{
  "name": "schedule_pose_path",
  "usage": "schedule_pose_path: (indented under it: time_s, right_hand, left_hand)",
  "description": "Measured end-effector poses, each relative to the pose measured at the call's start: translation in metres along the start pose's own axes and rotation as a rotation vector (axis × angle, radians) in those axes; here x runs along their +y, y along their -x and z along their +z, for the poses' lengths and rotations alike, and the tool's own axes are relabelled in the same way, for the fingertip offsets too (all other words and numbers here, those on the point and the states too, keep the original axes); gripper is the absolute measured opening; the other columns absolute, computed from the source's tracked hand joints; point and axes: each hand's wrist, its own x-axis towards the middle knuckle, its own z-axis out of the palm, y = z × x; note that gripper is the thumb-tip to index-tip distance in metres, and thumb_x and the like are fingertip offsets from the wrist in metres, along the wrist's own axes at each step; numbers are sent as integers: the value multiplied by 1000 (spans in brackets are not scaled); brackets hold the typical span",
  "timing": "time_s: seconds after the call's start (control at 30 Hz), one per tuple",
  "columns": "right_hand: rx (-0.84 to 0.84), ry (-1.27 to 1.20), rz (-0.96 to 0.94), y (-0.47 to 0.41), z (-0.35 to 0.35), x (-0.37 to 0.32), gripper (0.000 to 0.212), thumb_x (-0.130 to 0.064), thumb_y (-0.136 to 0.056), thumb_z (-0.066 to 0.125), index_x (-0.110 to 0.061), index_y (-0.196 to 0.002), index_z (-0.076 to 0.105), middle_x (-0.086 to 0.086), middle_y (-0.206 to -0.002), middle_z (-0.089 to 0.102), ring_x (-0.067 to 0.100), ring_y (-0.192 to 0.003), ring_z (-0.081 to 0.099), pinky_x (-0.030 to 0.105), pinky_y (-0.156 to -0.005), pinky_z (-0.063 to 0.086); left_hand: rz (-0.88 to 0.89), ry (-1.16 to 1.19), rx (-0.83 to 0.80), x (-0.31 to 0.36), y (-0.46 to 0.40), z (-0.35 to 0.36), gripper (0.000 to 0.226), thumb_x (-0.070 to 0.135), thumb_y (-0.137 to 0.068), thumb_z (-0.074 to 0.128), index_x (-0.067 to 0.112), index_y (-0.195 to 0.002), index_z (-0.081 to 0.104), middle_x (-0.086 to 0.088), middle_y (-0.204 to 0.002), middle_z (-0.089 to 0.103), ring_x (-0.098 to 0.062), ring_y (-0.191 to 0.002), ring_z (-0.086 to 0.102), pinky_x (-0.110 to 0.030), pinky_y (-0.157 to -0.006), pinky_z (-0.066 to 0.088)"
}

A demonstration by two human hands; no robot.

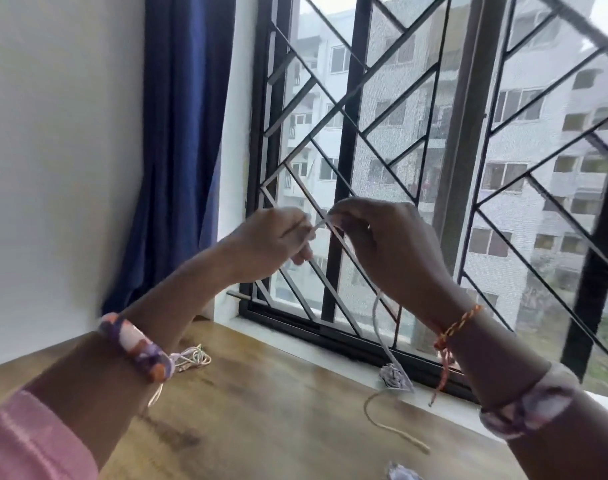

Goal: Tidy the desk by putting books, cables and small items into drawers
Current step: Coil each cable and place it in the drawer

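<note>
My left hand and my right hand are raised in front of the window, close together. Both pinch a thin white cable that runs between their fingertips and hangs down from my right hand. Its lower end reaches a small whitish bundle lying on the wooden desk by the sill. A coiled white cable lies on the desk behind my left forearm. A beige cord curves across the desk at the right.
A barred window stands right behind the desk, with a blue curtain and a white wall to its left. A small crumpled pale object lies at the bottom edge of the view.
</note>
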Motion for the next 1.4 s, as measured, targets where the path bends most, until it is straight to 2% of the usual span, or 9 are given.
schedule_pose_path:
  time_s: [0.1,0.37,0.57,0.8,0.9,1.0,1.13,1.27,1.4]
  right_hand:
    - [72,-130,8,-8,-4,6,15,-29,-89,58,-24,-93,71,-7,-81,72,1,-52,52,30,-50,49]
    - [100,-422,136,-9,10,-7,21,-23,-94,48,-14,-84,63,-9,-53,51,9,-46,46,27,-45,38]
    - [-295,-687,479,10,18,-19,18,-6,-93,47,-17,-86,59,1,-55,53,11,-33,46,18,-32,36]
    - [-541,-511,332,18,13,-24,18,-13,-94,49,-5,-98,65,-2,-54,47,16,-46,40,24,-43,33]
    - [-386,-459,198,10,8,-26,17,-16,-93,52,-13,-94,69,-8,-52,47,14,-50,41,25,-47,33]
    - [-202,-469,165,-2,2,-24,18,-10,-92,53,-13,-91,71,-11,-50,47,6,-46,39,20,-47,33]
    - [-27,-539,195,-18,-13,-19,14,-15,-91,57,-12,-89,71,-7,-53,51,0,-41,40,14,-45,31]
    - [5,-585,233,-20,-20,-14,20,-24,-89,59,-16,-74,68,-6,-54,50,-3,-42,42,13,-45,32]
    - [-315,-560,365,-5,-14,-24,25,-28,-91,55,-16,-71,65,0,-55,48,6,-42,37,14,-38,30]
  left_hand:
    - [-90,492,-269,15,8,-4,24,9,-97,36,1,-92,58,-6,-73,63,-15,-67,61,-24,-68,54]
    - [-25,1391,-252,29,11,-6,25,29,-87,45,9,-77,56,7,-49,48,-4,-42,50,-17,-51,51]
    - [-27,1709,375,33,-4,-26,43,15,-99,36,8,-63,58,0,-52,59,-8,-45,57,-24,-57,56]
    - [-128,793,962,-4,-11,-37,28,13,-100,32,16,-76,46,-3,-81,63,-6,-70,64,-19,-68,50]
    - [-42,62,824,-25,-2,-31,24,17,-98,37,7,-87,55,-4,-89,66,-16,-79,66,-29,-76,52]
    - [5,-360,365,-25,10,-24,22,21,-98,40,9,-90,56,-2,-78,69,-17,-71,67,-35,-73,53]
    - [-157,450,-117,10,28,-17,35,21,-98,36,9,-76,59,2,-52,55,-9,-49,52,-27,-58,48]
    - [-55,1115,-170,43,41,-19,43,38,-91,34,12,-64,55,8,-43,43,-3,-38,42,-18,-45,46]
    - [71,1435,41,64,33,-24,36,32,-95,38,12,-69,54,8,-50,50,-3,-42,48,-18,-52,50]
